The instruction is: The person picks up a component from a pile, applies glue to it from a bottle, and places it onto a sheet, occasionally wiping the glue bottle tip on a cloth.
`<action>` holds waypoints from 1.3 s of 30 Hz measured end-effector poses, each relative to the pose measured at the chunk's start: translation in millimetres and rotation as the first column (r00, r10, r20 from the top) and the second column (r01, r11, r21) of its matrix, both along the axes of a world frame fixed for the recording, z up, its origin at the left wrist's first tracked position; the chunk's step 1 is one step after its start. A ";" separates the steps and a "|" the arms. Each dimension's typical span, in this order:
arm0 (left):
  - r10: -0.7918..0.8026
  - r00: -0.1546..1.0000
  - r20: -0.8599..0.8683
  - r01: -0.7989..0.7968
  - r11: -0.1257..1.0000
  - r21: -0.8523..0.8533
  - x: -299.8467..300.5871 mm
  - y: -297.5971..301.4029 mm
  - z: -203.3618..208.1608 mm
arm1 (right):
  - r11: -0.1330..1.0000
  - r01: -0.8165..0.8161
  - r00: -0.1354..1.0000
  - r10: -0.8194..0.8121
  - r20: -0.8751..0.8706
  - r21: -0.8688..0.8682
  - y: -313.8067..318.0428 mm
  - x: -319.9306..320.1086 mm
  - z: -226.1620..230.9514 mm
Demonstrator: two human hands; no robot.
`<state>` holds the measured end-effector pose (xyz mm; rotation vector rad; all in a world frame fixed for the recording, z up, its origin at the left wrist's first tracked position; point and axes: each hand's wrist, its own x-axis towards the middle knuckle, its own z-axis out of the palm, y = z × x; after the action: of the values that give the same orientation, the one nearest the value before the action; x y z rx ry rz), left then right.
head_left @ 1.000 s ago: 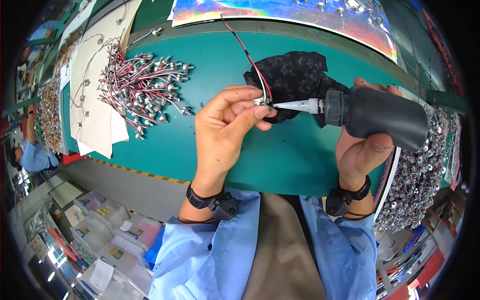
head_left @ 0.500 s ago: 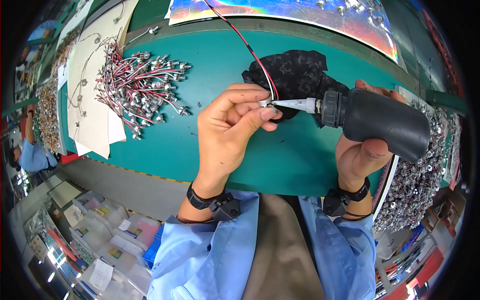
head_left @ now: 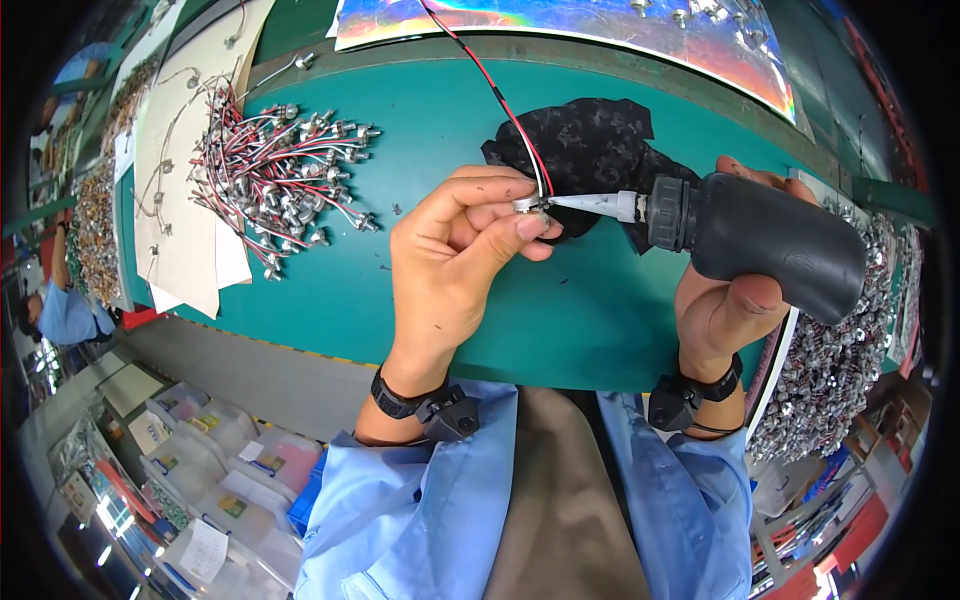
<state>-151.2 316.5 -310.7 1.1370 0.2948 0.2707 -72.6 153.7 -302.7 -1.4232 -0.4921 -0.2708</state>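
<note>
Between thumb and fingers, my left hand [head_left: 450, 255] pinches a small round metal part [head_left: 527, 205] with red, black and white wires [head_left: 507, 107] rising from it. My right hand [head_left: 725, 305] is wrapped around a black squeeze bottle [head_left: 775, 245] tipped on its side. The bottle's pale tapered nozzle [head_left: 590, 204] points left, its tip at the metal part by the base of the wires. Dark smudges mark my fingers. Behind the nozzle lies a crumpled dark patterned cloth [head_left: 580, 140] on the green table mat [head_left: 330, 300].
A heap of wired metal parts [head_left: 285, 180] lies at the left, beside brown cardboard sheets [head_left: 185, 200]. On the right is a large pile of metal parts [head_left: 835, 370]. A shiny iridescent sheet [head_left: 570, 35] spans the far edge. Plastic bins [head_left: 215, 425] stand at lower left; a person in blue [head_left: 70, 312] is farther left.
The bottle and my right hand have shifted slightly right. My left hand has moved slightly left with the metal part. Black material now shows at the nozzle tip by the wires.
</note>
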 end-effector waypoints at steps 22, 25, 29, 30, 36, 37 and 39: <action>-0.064 0.998 -0.027 0.059 0.988 -0.146 -0.6 1.5 1.3 | 0.999 0.037 0.999 -0.037 -0.005 -0.021 -1.9 0.2 -0.3; -0.068 0.997 -0.028 0.063 0.987 -0.151 -0.8 1.1 1.5 | 1.000 0.015 1.000 -0.015 -0.008 -0.007 -1.4 0.1 -0.1; -0.067 0.997 -0.046 0.061 0.990 -0.129 -3.5 -0.2 1.6 | 0.999 0.017 0.999 -0.016 -0.028 0.028 -3.9 -1.7 -4.4; -0.068 0.996 -0.054 0.061 0.991 -0.118 -3.0 -0.4 2.4 | 1.000 0.016 0.999 -0.015 -0.030 0.023 -5.0 -0.9 -3.9; -0.076 0.996 -0.039 0.071 0.990 -0.123 -4.6 1.6 1.3 | 0.997 0.030 0.999 -0.027 -0.041 0.069 -3.2 0.8 -5.1; -0.078 0.996 -0.033 0.074 0.990 -0.120 -4.8 2.3 1.0 | 0.997 0.031 0.999 -0.028 -0.039 0.072 -2.1 1.7 -3.9; -0.084 0.996 -0.024 0.081 0.991 -0.110 -3.8 3.8 2.9 | 0.997 0.000 0.999 0.003 -0.032 0.072 0.3 4.6 0.9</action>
<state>-155.0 320.4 -307.8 1.0427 0.2837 0.1638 -68.0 154.0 -301.8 -1.3550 -0.4528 -0.2615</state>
